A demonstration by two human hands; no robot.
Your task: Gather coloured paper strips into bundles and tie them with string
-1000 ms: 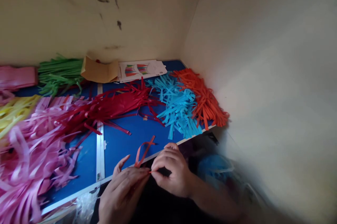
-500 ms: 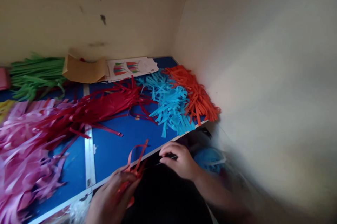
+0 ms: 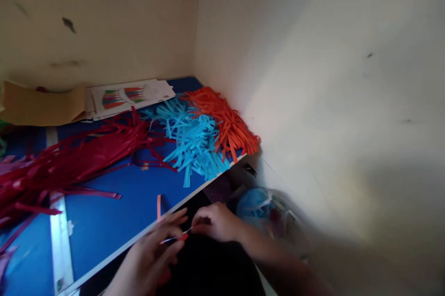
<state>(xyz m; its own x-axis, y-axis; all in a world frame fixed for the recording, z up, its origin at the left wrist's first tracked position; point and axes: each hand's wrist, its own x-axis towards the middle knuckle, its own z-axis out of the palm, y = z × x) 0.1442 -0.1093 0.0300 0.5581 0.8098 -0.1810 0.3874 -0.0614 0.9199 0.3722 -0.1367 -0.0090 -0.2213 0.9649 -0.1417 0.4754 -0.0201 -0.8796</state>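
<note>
My left hand is closed around an orange ribbon strip, one end of which sticks up past the fingers over the table's front edge. Another bit of the strip shows at the fingertips. Close by on the right, my right hand pinches a thin, pale, thread-like piece. This piece spans the small gap to the left fingertips. Whether it is thread or a needle is too fine to tell. Both hands are low over a dark lap, just in front of the table edge.
On the blue table lie bundles of dark red ribbon strips, light blue strips and orange strips. Printed sheets and a brown paper piece lie behind. A bag with blue contents stands below, beside the wall.
The view has swung right, so the table's things sit further left. My hands have come closer together, and the orange strip's loop above my left hand is now a single upright end.
</note>
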